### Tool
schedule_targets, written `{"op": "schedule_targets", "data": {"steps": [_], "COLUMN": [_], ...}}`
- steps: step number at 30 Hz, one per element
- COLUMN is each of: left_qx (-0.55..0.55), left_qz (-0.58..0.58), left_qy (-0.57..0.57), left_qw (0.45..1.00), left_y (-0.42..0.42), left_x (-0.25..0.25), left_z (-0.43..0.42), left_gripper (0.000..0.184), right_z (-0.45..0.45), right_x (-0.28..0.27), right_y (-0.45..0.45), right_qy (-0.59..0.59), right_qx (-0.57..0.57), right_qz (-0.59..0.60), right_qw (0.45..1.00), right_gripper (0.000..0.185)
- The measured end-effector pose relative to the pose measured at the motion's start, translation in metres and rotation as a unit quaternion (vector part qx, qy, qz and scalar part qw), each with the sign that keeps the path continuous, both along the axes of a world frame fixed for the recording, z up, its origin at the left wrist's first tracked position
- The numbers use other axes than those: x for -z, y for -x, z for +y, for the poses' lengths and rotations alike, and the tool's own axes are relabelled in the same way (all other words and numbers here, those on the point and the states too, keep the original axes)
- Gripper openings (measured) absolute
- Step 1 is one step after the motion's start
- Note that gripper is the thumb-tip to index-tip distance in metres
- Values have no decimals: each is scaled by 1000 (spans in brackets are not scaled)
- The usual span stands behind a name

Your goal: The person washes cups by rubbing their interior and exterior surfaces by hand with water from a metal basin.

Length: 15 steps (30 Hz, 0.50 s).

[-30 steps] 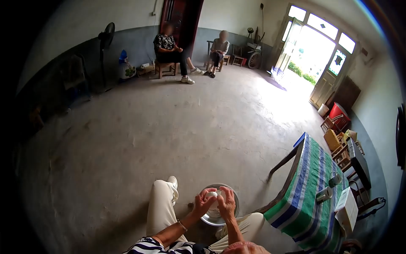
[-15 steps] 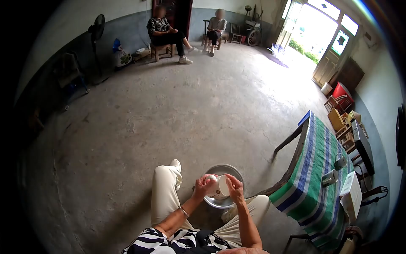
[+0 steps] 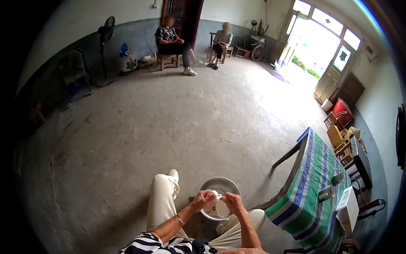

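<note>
A person in a dark patterned shirt [image 3: 165,34] sits on a brown wooden stool [image 3: 168,61] before a dark red door [image 3: 185,17]; a second person in a light grey top [image 3: 222,39] sits nearby; a black standing fan [image 3: 108,29] lines a grey-and-white wall [image 3: 139,34]; daylight floods an open doorway [image 3: 313,48]; a red plastic tub [image 3: 343,106] stands near it; a green, blue and white striped cloth [image 3: 308,186] drapes a table.

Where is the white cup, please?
In the head view's lower centre, the white cup is between the left hand and right hand, over the metal basin.
</note>
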<state>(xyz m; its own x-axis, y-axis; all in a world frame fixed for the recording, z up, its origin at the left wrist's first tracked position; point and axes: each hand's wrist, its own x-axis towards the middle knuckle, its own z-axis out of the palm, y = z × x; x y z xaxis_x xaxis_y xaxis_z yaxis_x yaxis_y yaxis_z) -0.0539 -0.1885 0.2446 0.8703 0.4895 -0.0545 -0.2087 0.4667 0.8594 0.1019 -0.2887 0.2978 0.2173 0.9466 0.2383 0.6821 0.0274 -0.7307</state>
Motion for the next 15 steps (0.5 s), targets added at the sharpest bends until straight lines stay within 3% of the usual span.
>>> {"op": "schedule_targets", "data": {"steps": [1, 5, 7, 11, 13, 15], "left_qx": [-3, -23, -32, -50, -44, -58], "left_qz": [3, -1, -10, -35, -44, -51], "left_qy": [2, -24, -46, -83, -79, -85], "left_qw": [1000, 999, 998, 995, 995, 993], "left_y": [3, 5, 3, 5, 8, 8], "left_x": [-9, -20, -16, -15, -28, -32], "left_z": [-1, 1, 5, 7, 6, 6], "left_gripper": [34, 32, 32, 30, 29, 31], "right_z": [-3, -12, -18, -27, -29, -31], "right_x": [2, 18, 30, 30, 31, 26], "right_y": [4, 10, 14, 30, 35, 43], "right_qy": [9, 44, 50, 50, 17, 34], "right_qx": [33, 79, 113, 137, 134, 146], "right_qz": [67, 151, 334, 378, 507, 541], "right_qw": [997, 984, 934, 914, 851, 827], "right_gripper": [13, 14, 21, 21, 21, 25]}}
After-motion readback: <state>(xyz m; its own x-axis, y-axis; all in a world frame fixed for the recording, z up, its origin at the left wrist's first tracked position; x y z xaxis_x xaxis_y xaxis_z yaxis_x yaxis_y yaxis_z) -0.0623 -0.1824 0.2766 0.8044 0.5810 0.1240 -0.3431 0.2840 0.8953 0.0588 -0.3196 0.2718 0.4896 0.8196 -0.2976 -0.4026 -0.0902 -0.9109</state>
